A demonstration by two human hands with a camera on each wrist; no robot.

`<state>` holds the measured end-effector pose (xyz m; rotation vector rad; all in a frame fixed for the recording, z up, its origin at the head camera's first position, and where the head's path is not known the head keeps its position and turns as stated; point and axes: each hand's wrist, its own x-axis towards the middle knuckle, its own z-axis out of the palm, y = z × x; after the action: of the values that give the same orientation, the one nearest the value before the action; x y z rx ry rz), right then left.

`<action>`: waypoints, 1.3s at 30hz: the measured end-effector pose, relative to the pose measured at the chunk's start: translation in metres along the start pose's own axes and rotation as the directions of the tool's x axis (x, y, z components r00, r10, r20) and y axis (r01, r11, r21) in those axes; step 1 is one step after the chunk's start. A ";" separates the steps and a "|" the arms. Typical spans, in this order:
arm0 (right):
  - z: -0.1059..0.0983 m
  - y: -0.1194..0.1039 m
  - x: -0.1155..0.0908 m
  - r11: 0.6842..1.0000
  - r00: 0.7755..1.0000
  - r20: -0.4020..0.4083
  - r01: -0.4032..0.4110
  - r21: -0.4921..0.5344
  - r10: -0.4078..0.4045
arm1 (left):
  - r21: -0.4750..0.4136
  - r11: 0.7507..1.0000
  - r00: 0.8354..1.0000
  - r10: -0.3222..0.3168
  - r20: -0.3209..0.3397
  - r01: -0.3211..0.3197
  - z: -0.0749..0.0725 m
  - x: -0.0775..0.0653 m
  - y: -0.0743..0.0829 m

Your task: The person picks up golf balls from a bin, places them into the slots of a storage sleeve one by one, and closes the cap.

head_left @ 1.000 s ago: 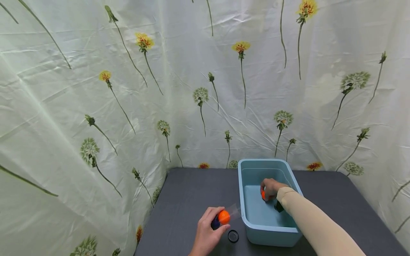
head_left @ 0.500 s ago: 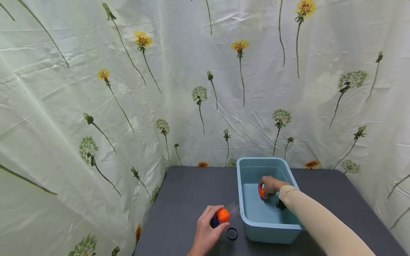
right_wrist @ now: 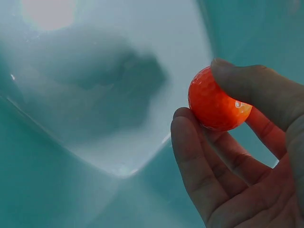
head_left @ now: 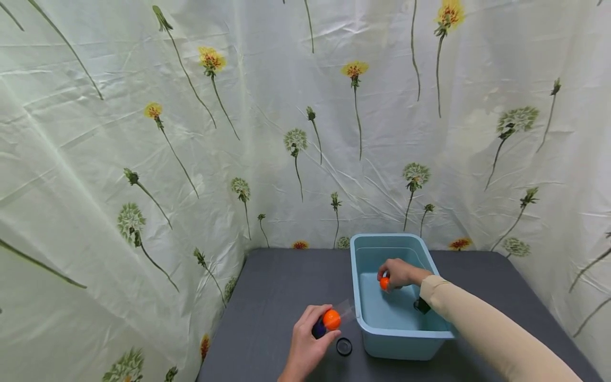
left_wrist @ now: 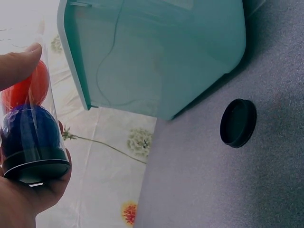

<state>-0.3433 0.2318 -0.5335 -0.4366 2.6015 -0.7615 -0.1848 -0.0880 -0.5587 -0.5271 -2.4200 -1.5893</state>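
Note:
My left hand (head_left: 310, 339) grips a clear plastic tube (left_wrist: 53, 102) with a black base. Inside the tube, a dark blue ball (left_wrist: 31, 130) sits at the base end and an orange ball (head_left: 331, 319) lies against it. The tube's clear far end points toward the blue bin (head_left: 401, 333). Within that bin, my right hand (head_left: 400, 274) pinches an orange golf ball (right_wrist: 216, 102) between thumb and fingertips, above the bin floor in the right wrist view. Lying on the table near the left hand is a round black cap (head_left: 343, 347).
The bin stands on a dark grey table (head_left: 291, 276), right of centre. A black object (head_left: 422, 305), partly hidden by the right sleeve, shows at the right wrist. Behind the table hangs a white curtain (head_left: 267, 132) printed with dandelions.
My right hand, with the orange golf ball, has shifted left and slightly up inside the bin. The left hand keeps its grip on the tube, and the whole head view has drifted slightly.

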 end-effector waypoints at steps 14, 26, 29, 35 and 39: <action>-0.012 -0.020 -0.019 0.982 0.982 -0.015 0.186 -0.027 -0.186 | -0.019 1.000 1.000 -0.014 -0.011 0.014 -0.001 0.003 0.007; -0.023 -0.042 -0.041 0.958 0.954 -0.081 0.287 -0.016 -0.287 | -0.028 0.999 0.999 -0.020 -0.048 0.019 0.000 0.004 0.011; -0.024 -0.046 -0.047 0.957 0.951 -0.104 0.291 -0.010 -0.290 | -0.030 0.999 0.999 -0.015 -0.052 0.013 0.001 0.004 0.011; -0.025 -0.054 -0.061 0.956 0.949 -0.129 0.292 0.013 -0.288 | -0.038 0.999 0.998 0.005 -0.060 -0.008 0.001 0.004 0.011; -0.024 -0.057 -0.070 0.955 0.947 -0.148 0.293 0.046 -0.284 | -0.065 0.998 0.998 -0.015 -0.053 0.012 0.001 0.003 0.012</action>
<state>-0.2824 0.2242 -0.4628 -0.7828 2.6630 -1.0056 -0.1829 -0.0826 -0.5480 -0.4738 -2.3457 -1.6697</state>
